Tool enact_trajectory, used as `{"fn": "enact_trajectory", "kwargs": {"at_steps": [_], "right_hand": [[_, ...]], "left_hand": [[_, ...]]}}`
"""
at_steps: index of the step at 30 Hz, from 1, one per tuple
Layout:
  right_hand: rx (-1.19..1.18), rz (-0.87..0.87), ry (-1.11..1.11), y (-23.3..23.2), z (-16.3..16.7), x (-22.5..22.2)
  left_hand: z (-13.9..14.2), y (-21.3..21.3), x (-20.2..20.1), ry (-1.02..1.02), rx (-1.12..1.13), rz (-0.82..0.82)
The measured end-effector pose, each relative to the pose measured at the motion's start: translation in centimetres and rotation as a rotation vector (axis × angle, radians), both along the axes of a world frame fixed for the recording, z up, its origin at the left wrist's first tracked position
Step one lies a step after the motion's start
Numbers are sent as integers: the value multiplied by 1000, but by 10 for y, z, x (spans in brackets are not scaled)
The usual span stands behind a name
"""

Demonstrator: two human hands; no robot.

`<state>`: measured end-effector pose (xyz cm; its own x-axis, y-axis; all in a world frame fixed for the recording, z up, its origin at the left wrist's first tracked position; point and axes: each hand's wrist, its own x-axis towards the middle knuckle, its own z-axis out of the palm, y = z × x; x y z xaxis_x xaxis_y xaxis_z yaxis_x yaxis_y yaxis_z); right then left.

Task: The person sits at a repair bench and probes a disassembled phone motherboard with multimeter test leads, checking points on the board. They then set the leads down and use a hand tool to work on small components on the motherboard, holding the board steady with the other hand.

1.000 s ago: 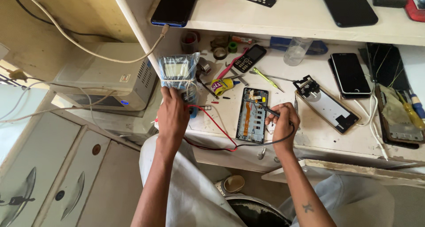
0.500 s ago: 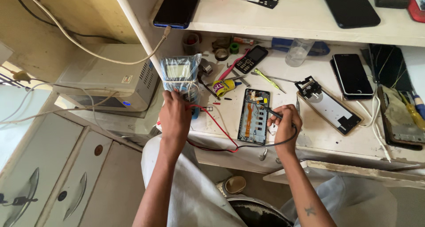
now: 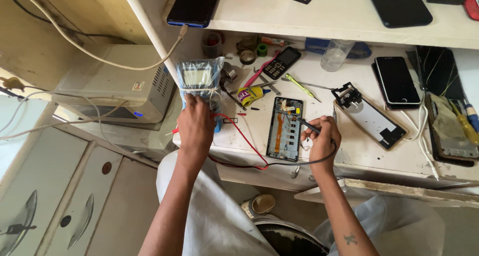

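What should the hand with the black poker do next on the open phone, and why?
Probably lower the black probe a touch onto the board of the opened phone. The right hand holds its tip just at the phone's upper edge, while the left hand rests on the wrapped multimeter, with the red lead lying loose on the bench.

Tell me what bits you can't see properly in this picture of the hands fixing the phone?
- Head view: the left hand covers the lower part of the meter, and its plastic wrap blurs the display.
- The right hand hides most of the black probe; exactly where its tip meets the opened phone is too small to tell.
- The dark phone on the shelf is cut off by the top edge.
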<state>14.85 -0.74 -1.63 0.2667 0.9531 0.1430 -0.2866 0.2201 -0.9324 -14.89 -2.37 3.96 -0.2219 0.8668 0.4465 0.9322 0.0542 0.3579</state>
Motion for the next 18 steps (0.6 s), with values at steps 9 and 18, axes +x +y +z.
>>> {"fn": "enact_trajectory", "kwargs": {"at_steps": [9, 18], "right_hand": [[35, 18, -58, 1, 6, -2], [-44, -15, -79, -1, 6, -2]], "left_hand": [[8, -6, -9, -110, -28, -4], [1, -7, -12, -138, 46, 1]]}}
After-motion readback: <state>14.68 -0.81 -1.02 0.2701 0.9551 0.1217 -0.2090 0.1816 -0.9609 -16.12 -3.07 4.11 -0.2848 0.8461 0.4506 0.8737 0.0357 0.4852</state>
